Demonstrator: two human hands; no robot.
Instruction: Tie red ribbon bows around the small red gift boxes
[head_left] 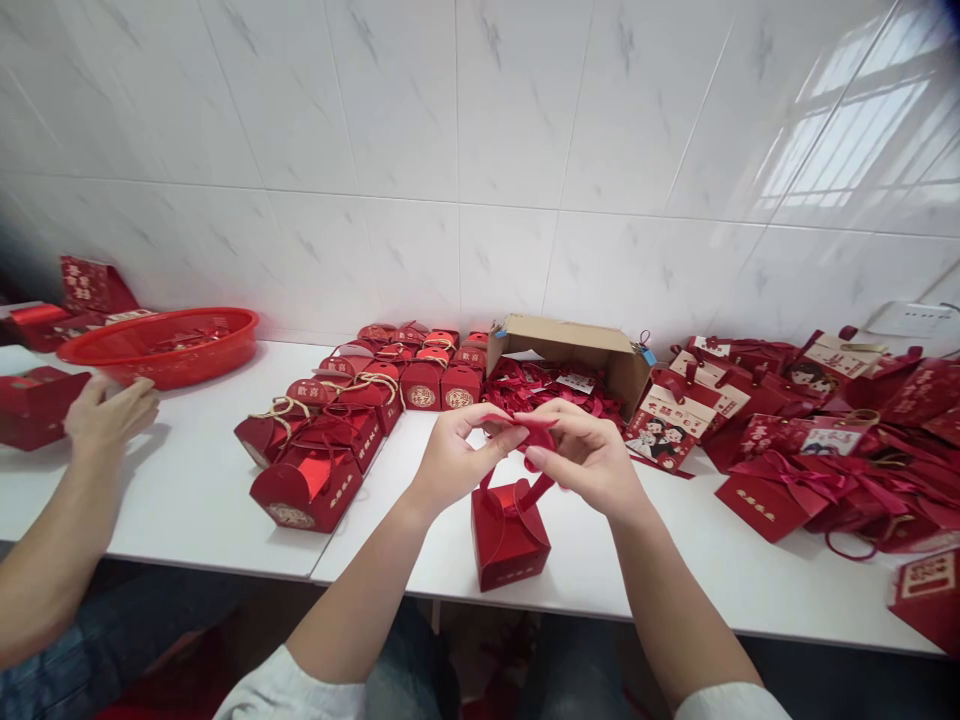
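White table point(420, 455): left hand point(461, 455) and right hand point(592, 450) pinch red ribbon point(537, 437), its small box point(512, 548) just below, at six o'clock

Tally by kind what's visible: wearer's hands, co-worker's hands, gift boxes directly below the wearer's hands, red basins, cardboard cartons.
Wearer's left hand and right hand: 2
Co-worker's hand: 1
Gift box below: 1
Red basin: 1
Cardboard carton: 1
Total: 6
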